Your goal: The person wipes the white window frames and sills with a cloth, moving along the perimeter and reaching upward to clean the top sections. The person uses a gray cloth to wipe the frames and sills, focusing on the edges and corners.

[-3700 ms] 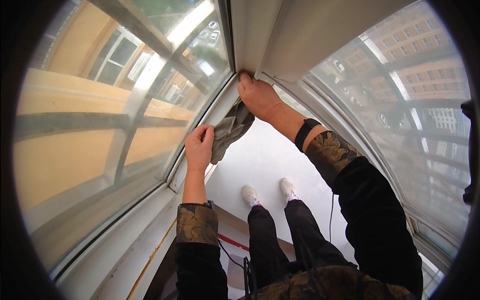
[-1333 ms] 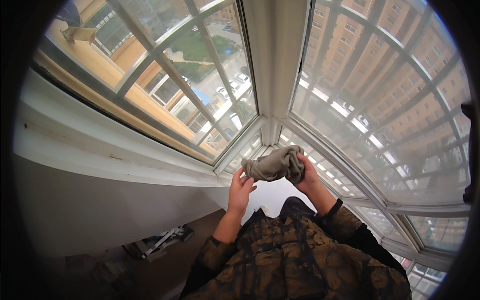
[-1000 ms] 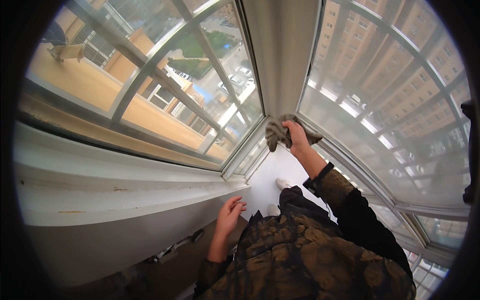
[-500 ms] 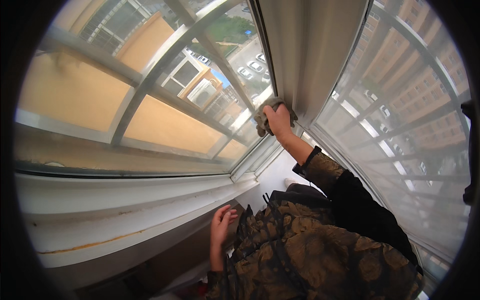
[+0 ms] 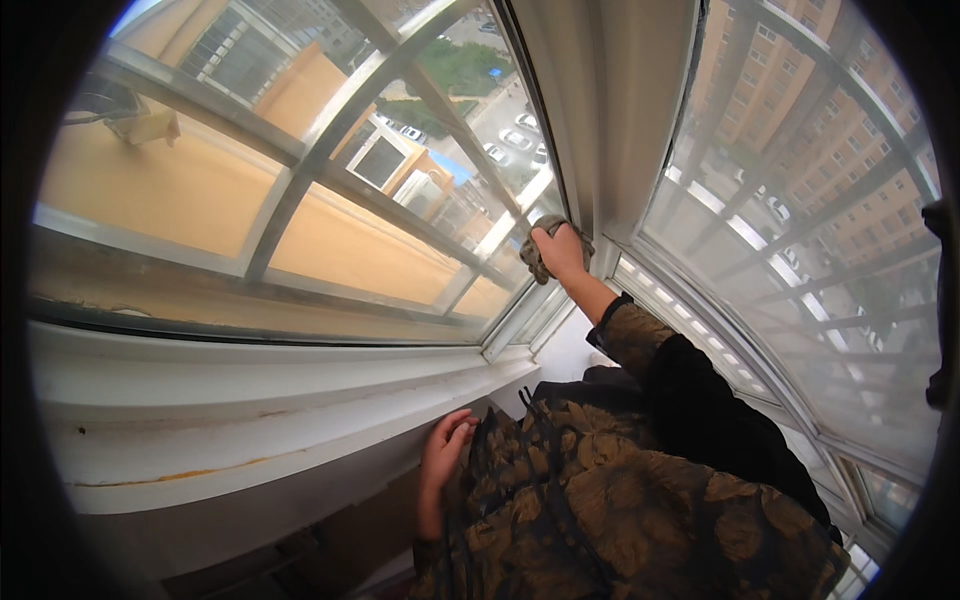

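My right hand (image 5: 563, 252) is closed around a crumpled grey-brown rag (image 5: 537, 262). The rag presses into the lower right part of the left window, where the glass (image 5: 345, 235) meets its upright frame (image 5: 572, 120). Part of the rag is hidden behind my fingers. Lower down, my left hand (image 5: 446, 452) hangs beside the front edge of the white windowsill (image 5: 300, 445). Its fingers are loosely bent and apart, with nothing in them.
Metal bars (image 5: 262, 225) run across outside the left window. To my right stands another large glass pane (image 5: 790, 230), hazy with reflections. The sill has a rusty-looking stain (image 5: 190, 475) along its edge. Parked cars (image 5: 512, 140) show far below.
My right hand and the rag have slid a little down along the window frame. The view has shifted slightly; my left hand stays by the sill.
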Tool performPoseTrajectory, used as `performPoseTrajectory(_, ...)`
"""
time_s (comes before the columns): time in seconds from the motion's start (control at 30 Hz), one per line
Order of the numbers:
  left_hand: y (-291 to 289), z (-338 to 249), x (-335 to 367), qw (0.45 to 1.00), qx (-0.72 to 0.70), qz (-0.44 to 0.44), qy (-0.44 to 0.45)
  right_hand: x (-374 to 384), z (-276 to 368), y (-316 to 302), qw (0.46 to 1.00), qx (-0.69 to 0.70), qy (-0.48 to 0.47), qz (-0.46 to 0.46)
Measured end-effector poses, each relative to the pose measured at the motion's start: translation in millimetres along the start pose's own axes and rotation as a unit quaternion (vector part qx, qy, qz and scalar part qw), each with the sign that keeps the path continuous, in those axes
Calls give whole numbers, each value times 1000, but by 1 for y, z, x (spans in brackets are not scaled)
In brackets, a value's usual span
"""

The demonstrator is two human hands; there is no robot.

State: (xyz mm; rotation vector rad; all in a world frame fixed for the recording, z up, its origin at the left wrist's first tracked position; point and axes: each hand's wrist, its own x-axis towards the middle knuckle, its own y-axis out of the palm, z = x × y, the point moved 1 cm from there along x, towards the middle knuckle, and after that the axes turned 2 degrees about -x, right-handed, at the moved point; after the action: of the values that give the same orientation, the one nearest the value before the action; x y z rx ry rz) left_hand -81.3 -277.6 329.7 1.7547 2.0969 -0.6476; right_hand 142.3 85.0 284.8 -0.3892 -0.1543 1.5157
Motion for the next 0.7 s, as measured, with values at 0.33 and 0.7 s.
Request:
performPoseTrajectory(0.33, -20, -12, 0, 993, 78, 84, -8, -26, 193, -67, 885, 59, -442, -136)
performPoseTrajectory(0.7, -49, 31, 24, 963, 82, 242, 83, -34, 152, -43, 824, 14, -547, -144)
